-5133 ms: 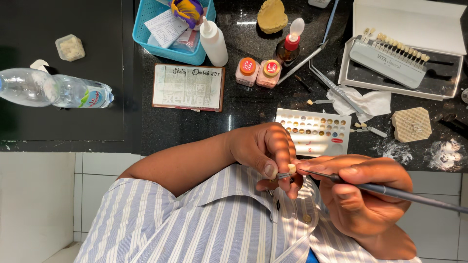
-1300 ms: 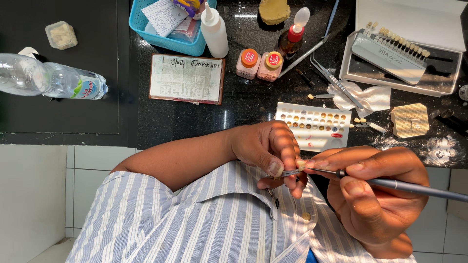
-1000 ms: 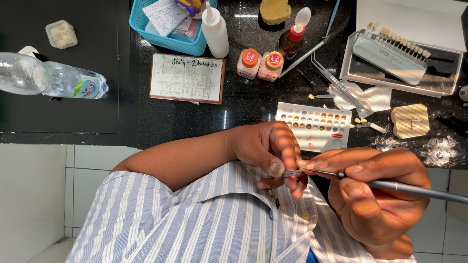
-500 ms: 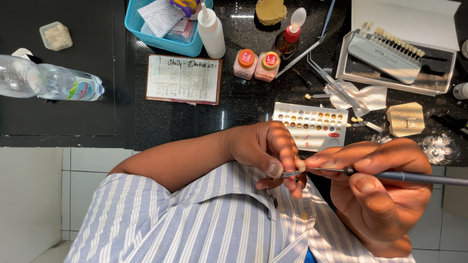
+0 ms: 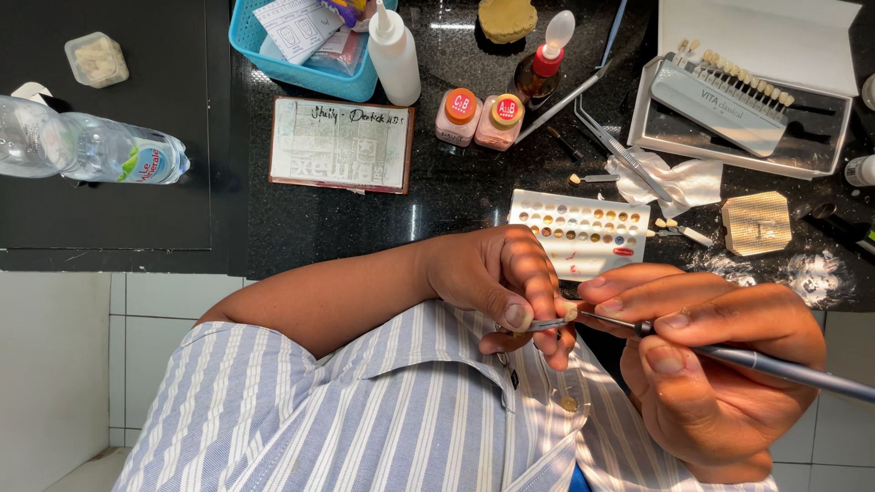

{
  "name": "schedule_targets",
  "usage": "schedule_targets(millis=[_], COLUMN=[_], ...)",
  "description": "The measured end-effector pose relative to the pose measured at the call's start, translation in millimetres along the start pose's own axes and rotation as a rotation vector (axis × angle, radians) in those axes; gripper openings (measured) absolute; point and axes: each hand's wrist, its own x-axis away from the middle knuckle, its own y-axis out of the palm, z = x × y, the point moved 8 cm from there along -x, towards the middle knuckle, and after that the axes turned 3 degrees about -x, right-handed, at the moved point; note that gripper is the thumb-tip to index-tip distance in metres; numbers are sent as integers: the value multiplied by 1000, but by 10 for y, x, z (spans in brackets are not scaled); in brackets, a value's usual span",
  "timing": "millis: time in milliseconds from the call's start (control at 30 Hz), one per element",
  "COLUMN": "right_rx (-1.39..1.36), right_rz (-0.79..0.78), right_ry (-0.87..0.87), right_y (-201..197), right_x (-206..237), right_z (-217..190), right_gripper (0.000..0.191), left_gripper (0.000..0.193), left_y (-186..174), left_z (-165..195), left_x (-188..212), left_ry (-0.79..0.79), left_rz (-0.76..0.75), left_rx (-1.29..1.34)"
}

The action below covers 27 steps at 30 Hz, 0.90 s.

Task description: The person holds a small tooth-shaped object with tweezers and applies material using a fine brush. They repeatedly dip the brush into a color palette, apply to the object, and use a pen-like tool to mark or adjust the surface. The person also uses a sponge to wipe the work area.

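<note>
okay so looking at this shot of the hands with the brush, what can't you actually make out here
Head view only:
- The small piece pinched in the left hand: fingers cover most of it.
- The brush in the right hand: its handle is cut off by the right edge.
- The blue basket: cut off by the top edge.

countertop (image 5: 456, 196) is glossy black stone with little specks, you can see light bouncing off it. the far left mat (image 5: 109, 210) is matt black. water bottle (image 5: 87, 146) is clear plastic, shiny. basket (image 5: 301, 68) is blue plastic. colour palette tray (image 5: 583, 228) looks like smooth white plastic. tweezers (image 5: 620, 150) are bare metal with a sheen. crumpled tissue (image 5: 684, 180) is soft white paper. brush handle (image 5: 784, 369) is smooth grey, satin finish. shirt (image 5: 383, 410) is striped woven cloth, matt
</note>
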Motion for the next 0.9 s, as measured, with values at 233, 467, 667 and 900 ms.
schedule_targets(millis=[233,467,667,900], right_rx=[-30,-56,-134,-77], right_rz=[-60,-42,58,231], right_ry=[-11,-27,-2,-42], right_y=[-24,-21,-10,-41], right_x=[8,-30,-25,-85], right_z=[32,-14,-71,-115], right_gripper=[17,18,11,24], left_gripper=[12,12,12,18], left_y=[4,29,1,67], left_z=[4,33,117,261], left_x=[0,-30,18,-1], left_ry=[3,11,23,128], left_rz=[1,-4,167,333], left_rx=[1,-57,-239,-476])
